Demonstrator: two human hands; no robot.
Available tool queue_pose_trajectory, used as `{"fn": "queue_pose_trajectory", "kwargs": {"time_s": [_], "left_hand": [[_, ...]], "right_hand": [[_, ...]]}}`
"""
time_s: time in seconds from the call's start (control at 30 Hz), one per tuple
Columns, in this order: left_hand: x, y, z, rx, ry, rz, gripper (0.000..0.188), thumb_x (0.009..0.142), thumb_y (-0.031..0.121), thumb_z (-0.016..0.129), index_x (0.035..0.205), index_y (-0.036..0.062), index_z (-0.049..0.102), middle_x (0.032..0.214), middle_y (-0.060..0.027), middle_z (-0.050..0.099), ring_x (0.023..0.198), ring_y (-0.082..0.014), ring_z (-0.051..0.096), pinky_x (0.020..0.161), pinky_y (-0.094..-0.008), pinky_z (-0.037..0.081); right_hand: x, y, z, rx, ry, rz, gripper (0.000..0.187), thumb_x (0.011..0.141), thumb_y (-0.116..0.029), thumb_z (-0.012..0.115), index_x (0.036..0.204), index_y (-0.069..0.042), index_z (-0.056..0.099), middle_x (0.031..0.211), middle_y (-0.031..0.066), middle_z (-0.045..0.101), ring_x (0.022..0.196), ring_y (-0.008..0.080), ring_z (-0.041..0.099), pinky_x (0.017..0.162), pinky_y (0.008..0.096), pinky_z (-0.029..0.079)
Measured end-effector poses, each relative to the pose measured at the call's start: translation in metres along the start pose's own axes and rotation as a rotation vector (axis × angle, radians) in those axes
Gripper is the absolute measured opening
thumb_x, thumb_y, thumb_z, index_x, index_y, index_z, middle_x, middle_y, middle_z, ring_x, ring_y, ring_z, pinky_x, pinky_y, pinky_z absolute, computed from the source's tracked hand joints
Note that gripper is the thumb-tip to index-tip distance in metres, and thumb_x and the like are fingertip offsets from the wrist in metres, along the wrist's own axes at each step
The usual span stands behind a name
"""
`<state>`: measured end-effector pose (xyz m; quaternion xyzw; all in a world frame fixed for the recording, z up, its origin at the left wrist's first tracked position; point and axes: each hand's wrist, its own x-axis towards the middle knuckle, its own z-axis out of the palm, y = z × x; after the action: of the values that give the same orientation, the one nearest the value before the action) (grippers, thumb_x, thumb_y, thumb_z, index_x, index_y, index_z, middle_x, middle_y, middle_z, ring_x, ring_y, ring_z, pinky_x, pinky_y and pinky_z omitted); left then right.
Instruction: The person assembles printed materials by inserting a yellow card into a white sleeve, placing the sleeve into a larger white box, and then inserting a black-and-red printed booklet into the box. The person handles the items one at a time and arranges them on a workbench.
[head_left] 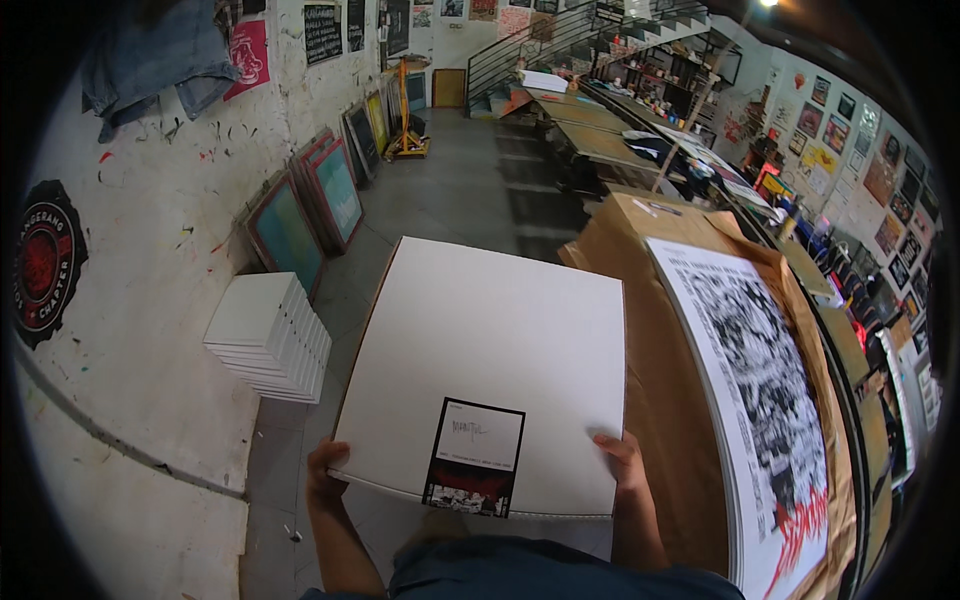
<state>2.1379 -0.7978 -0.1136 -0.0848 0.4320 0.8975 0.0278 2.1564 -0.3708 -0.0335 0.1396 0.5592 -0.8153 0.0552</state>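
A large flat white cardboard box point(490, 330) is held level in front of my body, its lid closed. A black, white and red sticker point(475, 458) with handwriting lies on the lid near the front edge. At the box's near left corner, my left hand point(328, 466) grips the side with the thumb on top. My right hand point(622, 460) clasps the right side near the front, thumb on the lid. The fingers of both hands are hidden under the box.
Several white boxes point(268, 338) stand stacked on the left by the wall. Framed screens point(330, 190) lean behind them. To the right, a stack of printed posters point(740, 400) lies on brown paper point(660, 380). Long work tables point(600, 140) run toward a staircase point(540, 55).
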Motion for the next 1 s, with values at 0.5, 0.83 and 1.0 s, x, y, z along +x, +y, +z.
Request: {"fn": "queue_pose_trajectory", "kwargs": {"time_s": [0.5,0.83,1.0], "left_hand": [[0.535,0.04,0.073,0.312,-0.444,0.136,0.02,0.079,0.019,0.058,0.091,0.0029,0.061,0.076,-0.0099,0.06,0.063,-0.0209,0.056,0.058,-0.0317,0.043],[0.863,0.076,0.073,0.436,-0.156,0.314,0.01,0.073,0.01,0.059,0.082,0.0045,0.063,0.083,-0.0058,0.062,0.079,-0.0212,0.058,0.079,-0.0319,0.045],[0.984,0.137,0.114,-0.065,0.051,-0.059,0.015,0.07,0.013,0.059,0.08,0.0023,0.06,0.082,-0.011,0.061,0.08,-0.0237,0.059,0.076,-0.0358,0.048]], "right_hand": [[0.431,-0.085,0.054,0.186,0.133,-0.149,0.061,0.059,-0.018,0.053,0.115,0.008,0.047,0.101,0.0161,0.057,0.09,0.0269,0.058,0.081,0.0352,0.046],[0.769,-0.185,0.105,0.237,0.049,-0.089,0.055,0.061,-0.014,0.052,0.113,0.003,0.05,0.104,0.0149,0.057,0.095,0.0256,0.055,0.084,0.0349,0.045],[0.941,-0.213,0.158,0.232,-0.097,-0.047,0.055,0.064,-0.013,0.051,0.117,0.002,0.048,0.104,0.0129,0.056,0.093,0.0241,0.055,0.082,0.0334,0.045]]}}
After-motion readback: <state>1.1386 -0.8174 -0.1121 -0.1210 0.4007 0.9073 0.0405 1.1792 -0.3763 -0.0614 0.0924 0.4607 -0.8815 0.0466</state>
